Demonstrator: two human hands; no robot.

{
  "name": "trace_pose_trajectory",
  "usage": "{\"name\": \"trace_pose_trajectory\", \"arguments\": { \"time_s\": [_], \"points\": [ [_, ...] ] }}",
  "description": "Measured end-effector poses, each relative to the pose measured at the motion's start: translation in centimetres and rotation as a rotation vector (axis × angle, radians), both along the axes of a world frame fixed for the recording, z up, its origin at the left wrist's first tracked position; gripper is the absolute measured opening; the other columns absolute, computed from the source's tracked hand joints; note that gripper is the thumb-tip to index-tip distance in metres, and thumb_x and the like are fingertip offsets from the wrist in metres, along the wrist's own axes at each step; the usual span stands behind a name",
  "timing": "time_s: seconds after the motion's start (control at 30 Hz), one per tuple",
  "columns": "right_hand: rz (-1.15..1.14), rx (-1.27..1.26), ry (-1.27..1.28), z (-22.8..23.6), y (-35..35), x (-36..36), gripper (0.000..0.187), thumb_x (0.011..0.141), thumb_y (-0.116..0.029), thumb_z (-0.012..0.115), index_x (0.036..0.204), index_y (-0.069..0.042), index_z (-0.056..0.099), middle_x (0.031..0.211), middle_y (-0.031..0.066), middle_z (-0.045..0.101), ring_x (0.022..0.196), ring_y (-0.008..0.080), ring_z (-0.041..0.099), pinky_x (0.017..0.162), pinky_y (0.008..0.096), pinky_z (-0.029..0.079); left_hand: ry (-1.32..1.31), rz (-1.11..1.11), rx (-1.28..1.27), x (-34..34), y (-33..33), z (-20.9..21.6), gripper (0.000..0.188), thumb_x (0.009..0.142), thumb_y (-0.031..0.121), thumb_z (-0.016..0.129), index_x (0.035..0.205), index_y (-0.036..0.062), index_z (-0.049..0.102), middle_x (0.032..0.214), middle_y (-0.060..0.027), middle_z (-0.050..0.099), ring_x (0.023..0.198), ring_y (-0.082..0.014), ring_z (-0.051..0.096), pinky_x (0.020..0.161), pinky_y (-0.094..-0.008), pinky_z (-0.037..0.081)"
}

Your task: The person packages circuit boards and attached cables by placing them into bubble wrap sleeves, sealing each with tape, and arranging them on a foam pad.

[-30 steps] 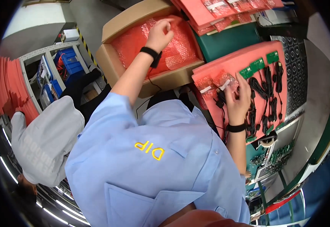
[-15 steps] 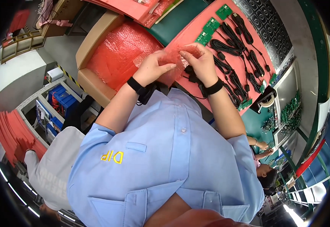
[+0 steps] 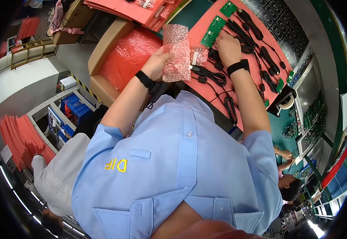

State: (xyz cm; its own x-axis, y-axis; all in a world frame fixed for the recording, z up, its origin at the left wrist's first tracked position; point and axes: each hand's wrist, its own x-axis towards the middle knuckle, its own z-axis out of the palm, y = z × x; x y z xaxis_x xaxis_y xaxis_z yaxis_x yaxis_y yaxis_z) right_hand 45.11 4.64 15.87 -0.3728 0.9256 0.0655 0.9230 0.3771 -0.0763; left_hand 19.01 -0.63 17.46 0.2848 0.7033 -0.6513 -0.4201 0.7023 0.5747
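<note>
My left hand (image 3: 156, 63) grips a pink bubble-wrap bag (image 3: 176, 53) by its left side, holding it upright and flattened over the near edge of the pink foam sheet (image 3: 199, 26). On that sheet my right hand (image 3: 229, 48) reaches down with curled fingers between the green circuit boards (image 3: 209, 38) and the coiled black cables (image 3: 237, 32). Its fingertips are partly hidden, so what they hold cannot be seen. A small bubble-wrapped packet (image 3: 199, 56) with a white label lies just right of the bag. Nearer to me rests a black USB cable (image 3: 210, 75).
An open cardboard box (image 3: 98, 59) with red bubble-wrap bags stands left of the sheet. Pink sheets (image 3: 131, 14) are stacked beyond it. A tape dispenser (image 3: 286, 104) sits at the right, near a co-worker's hands (image 3: 286, 156). Another person in grey (image 3: 62, 175) is at the left.
Both hands were together at the crumpled pink bubble wrap. Now my left hand alone holds the bag up, and my right hand has moved right to the boards and cables.
</note>
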Motion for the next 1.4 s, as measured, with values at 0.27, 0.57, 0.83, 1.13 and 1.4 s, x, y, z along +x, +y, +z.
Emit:
{"name": "trace_pose_trajectory", "arguments": {
  "time_s": [0.27,0.57,0.83,1.13,1.4],
  "points": [
    [-0.147,0.136,0.731,3.0,-4.8,2.6,0.009,0.077,-0.019,0.068,0.078,-0.011,0.063,0.079,0.0026,0.055,0.075,0.0198,0.056,0.067,0.0326,0.041,-0.112,-0.146,-0.064,3.8,1.5,-0.9,0.027,0.086,0.000,0.047,0.113,-0.0039,0.052,0.106,-0.0141,0.062,0.096,-0.0260,0.062,0.084,-0.0391,0.052],
    [0.275,0.302,0.412,2.7,-7.8,3.1,0.018,0.078,-0.022,0.066,0.092,-0.012,0.061,0.077,-0.0012,0.054,0.074,0.0174,0.054,0.069,0.0329,0.040,-0.451,-0.292,-0.104,7.0,1.0,0.6,0.026,0.081,-0.002,0.050,0.106,-0.0034,0.056,0.100,-0.0137,0.063,0.087,-0.0243,0.064,0.076,-0.0375,0.054],
    [0.181,0.247,0.397,3.5,-8.4,2.9,0.020,0.074,-0.016,0.071,0.092,-0.014,0.063,0.084,-0.0001,0.057,0.080,0.0195,0.056,0.072,0.0325,0.040,-0.191,-0.225,0.022,8.6,-0.1,1.0,0.027,0.092,0.012,0.052,0.114,-0.0041,0.053,0.107,-0.0159,0.062,0.094,-0.0243,0.064,0.083,-0.0391,0.054],
    [0.419,0.044,0.667,4.4,-9.5,3.3,0.032,0.076,-0.012,0.070,0.106,-0.010,0.058,0.095,0.0015,0.063,0.088,0.0179,0.059,0.085,0.0358,0.041,0.055,-0.131,0.188,9.6,-1.6,2.4,0.031,0.089,0.008,0.055,0.118,0.0006,0.050,0.110,-0.0099,0.061,0.100,-0.0224,0.061,0.084,-0.0430,0.052],
    [-0.351,-0.423,1.133,4.2,-7.6,1.5,0.025,0.077,-0.004,0.071,0.099,-0.001,0.061,0.102,0.0067,0.062,0.093,0.0129,0.058,0.082,0.0286,0.046,-0.327,-0.003,0.200,10.0,-4.2,6.6,0.033,0.093,0.007,0.047,0.125,0.0059,0.044,0.117,-0.0107,0.057,0.107,-0.0219,0.058,0.089,-0.0425,0.051]
  ]
}}
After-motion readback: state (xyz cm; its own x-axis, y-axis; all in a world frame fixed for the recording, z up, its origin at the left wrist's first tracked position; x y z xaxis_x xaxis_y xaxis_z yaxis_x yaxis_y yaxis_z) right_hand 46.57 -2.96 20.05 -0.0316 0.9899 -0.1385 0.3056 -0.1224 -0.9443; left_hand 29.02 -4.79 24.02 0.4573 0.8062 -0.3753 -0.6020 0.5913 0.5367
